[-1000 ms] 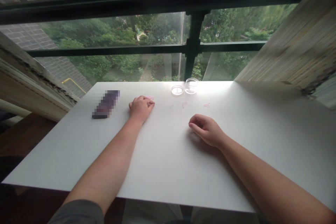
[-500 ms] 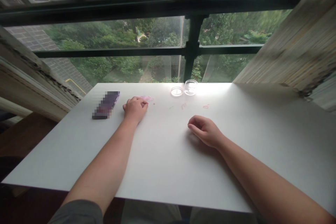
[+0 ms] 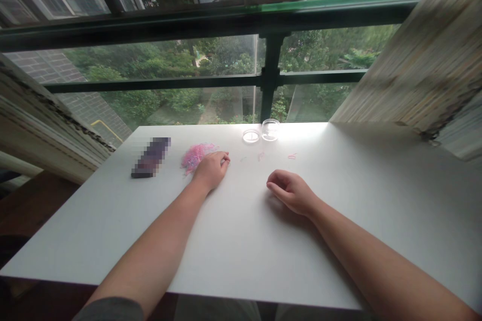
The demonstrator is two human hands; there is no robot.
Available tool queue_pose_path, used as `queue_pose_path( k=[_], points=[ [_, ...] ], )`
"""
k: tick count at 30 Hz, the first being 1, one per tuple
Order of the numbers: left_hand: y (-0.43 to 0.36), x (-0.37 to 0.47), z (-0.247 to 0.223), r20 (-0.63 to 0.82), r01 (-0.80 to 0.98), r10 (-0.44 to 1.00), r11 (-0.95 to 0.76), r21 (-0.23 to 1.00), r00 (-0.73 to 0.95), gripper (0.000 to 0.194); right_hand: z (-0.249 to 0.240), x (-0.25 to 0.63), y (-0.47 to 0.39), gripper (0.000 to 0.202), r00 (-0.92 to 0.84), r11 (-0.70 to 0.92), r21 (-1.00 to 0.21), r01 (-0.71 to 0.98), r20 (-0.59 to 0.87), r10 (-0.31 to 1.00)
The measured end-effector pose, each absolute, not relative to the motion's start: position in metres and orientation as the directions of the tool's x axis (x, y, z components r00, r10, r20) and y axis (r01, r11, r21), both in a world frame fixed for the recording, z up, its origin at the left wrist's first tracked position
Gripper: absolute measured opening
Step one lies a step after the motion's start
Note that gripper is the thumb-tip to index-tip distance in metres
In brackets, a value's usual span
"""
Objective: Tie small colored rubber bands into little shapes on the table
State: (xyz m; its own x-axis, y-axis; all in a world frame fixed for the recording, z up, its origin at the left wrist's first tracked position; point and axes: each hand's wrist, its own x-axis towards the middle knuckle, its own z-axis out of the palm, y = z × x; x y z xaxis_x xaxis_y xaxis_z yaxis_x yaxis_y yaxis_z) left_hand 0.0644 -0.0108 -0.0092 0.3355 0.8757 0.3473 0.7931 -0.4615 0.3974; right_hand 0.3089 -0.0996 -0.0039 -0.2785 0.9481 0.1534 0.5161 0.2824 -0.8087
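Observation:
My left hand [image 3: 211, 169] lies just right of a loose pile of thin pink and bluish strips [image 3: 196, 155], partly covering it. Its fingers are bent together toward the tabletop, and whatever they may pinch is hidden. Farther right, my right hand [image 3: 293, 190] rests on its side on the white table [image 3: 241, 241]. Its fingers curl in to meet the thumb around a hollow with nothing visible inside. Beyond the hands lie a few small pink pieces [image 3: 291, 156] and a faint pale scrap [image 3: 243, 159].
At the table's far edge stand a clear round container [image 3: 270, 131] and a shallow clear lid or dish [image 3: 251, 136]. A dark phone-like slab [image 3: 151, 157], blurred by pixels, lies on the left. Behind the table are a window with green bars [image 3: 269, 75] and curtains [image 3: 406, 55] at the side.
My left hand has moved right, off the pile, uncovering more of the pink strips. It now covers the spot where a tiny dark piece lay. My right hand stays in place.

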Motion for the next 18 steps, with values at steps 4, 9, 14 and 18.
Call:
queue_pose_path(
  k=[4,9,14,18],
  points=[
    [-0.003,0.054,-0.010,0.342,0.841,0.898,-0.399,0.365,0.278,0.012,-0.003,0.308,-0.100,0.012,-0.275,0.285,-0.801,0.527,0.156,0.949],
    [0.005,0.035,-0.008,0.341,0.887,0.920,-0.312,0.339,0.194,0.013,-0.003,0.309,-0.100,0.011,-0.270,0.285,-0.793,0.538,0.158,0.950],
    [0.007,0.027,-0.007,0.395,0.893,0.905,-0.303,0.332,0.160,0.014,-0.002,0.309,-0.100,0.011,-0.270,0.278,-0.795,0.539,0.150,0.951],
    [0.004,0.029,-0.003,0.481,0.879,0.858,-0.360,0.312,0.180,0.014,-0.003,0.309,-0.101,0.011,-0.271,0.278,-0.799,0.534,0.150,0.951]
  ],
)
